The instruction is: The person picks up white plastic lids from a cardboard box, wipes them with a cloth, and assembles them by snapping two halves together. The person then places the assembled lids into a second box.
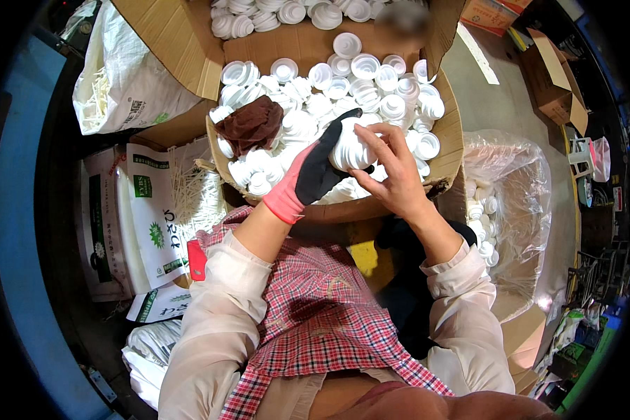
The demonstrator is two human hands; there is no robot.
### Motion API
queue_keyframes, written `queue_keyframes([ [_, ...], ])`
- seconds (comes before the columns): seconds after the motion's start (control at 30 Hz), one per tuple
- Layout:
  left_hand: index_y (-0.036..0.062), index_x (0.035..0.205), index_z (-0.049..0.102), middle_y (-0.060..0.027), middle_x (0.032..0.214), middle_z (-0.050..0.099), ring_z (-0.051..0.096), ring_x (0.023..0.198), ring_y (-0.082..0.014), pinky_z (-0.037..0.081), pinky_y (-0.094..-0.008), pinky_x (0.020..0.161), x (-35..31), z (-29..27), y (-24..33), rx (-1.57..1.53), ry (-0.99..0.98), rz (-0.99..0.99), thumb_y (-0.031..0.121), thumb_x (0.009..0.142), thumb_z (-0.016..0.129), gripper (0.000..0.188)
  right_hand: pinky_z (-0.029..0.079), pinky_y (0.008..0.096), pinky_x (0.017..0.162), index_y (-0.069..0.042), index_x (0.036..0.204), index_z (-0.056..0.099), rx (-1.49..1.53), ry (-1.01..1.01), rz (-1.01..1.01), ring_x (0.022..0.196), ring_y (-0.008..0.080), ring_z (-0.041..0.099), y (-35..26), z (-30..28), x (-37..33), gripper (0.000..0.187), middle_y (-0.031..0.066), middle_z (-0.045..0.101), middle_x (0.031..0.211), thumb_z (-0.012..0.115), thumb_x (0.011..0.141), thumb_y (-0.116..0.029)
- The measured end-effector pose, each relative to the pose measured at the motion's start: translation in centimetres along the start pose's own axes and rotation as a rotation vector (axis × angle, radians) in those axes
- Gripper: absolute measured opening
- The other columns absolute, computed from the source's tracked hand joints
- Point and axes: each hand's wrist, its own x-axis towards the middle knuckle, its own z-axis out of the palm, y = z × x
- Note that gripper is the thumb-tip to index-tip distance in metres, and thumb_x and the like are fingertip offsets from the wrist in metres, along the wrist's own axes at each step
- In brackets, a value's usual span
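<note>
Between my two hands is a white ribbed plastic piece (352, 148), round and stepped like a bellows, held over an open cardboard box. My left hand (316, 168), in a pink and black work glove, wraps it from the left side. Bare, my right hand (395, 171) grips its right side with thumb and fingers. Beneath them, many similar white plastic pieces (301, 126) fill the cardboard box (449, 150). A crumpled dark brown cloth (250, 126) lies on the pieces at the box's left.
Another clear-lined box (518, 182) with white pieces stands at the right. Printed bags (154, 217) and a white sack (129, 84) holding thin white strips are at the left. A brown carton (549, 87) sits on the floor at the far right.
</note>
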Motion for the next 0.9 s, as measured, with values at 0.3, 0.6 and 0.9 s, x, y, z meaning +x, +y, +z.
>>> queue_keyframes([
  [0.3, 0.0025, 0.136, 0.044, -0.0066, 0.124, 0.056, 0.055, 0.108, -0.0136, 0.046, -0.0287, 0.092, -0.9, 2.2, 2.4, 0.198, -0.049, 0.086, 0.01, 0.08, 0.074, 0.064, 0.047, 0.0353, 0.092, 0.0, 0.133, 0.046, 0.775, -0.17, 0.421, 0.111, 0.0214, 0.055, 3.1, -1.2, -0.2, 0.069, 0.0108, 0.057, 0.119, 0.08, 0.076, -0.018],
  [0.6, -0.0044, 0.127, 0.049, -0.0086, 0.113, 0.061, 0.058, 0.103, -0.016, 0.047, -0.0286, 0.09, -0.5, 1.0, 0.6, 0.205, 0.077, 0.098, 0.016, 0.087, 0.069, 0.049, 0.051, 0.0295, 0.086, 0.002, 0.123, 0.051, 0.845, -0.008, 0.506, 0.099, 0.0162, 0.06, 2.9, -1.2, -0.4, 0.05, 0.01, 0.061, 0.109, 0.076, 0.08, -0.007],
  [0.9, 0.0004, 0.128, 0.046, -0.0111, 0.12, 0.055, 0.056, 0.109, -0.0183, 0.048, -0.0313, 0.09, -0.2, 0.5, -1.6, 0.524, 0.29, 0.288, 0.015, 0.067, 0.082, 0.071, 0.047, 0.0292, 0.087, -0.001, 0.129, 0.05, 1.095, -0.008, 0.642, 0.101, 0.0159, 0.058, 4.0, 0.2, -0.4, 0.053, 0.0079, 0.06, 0.113, 0.074, 0.083, -0.012],
])
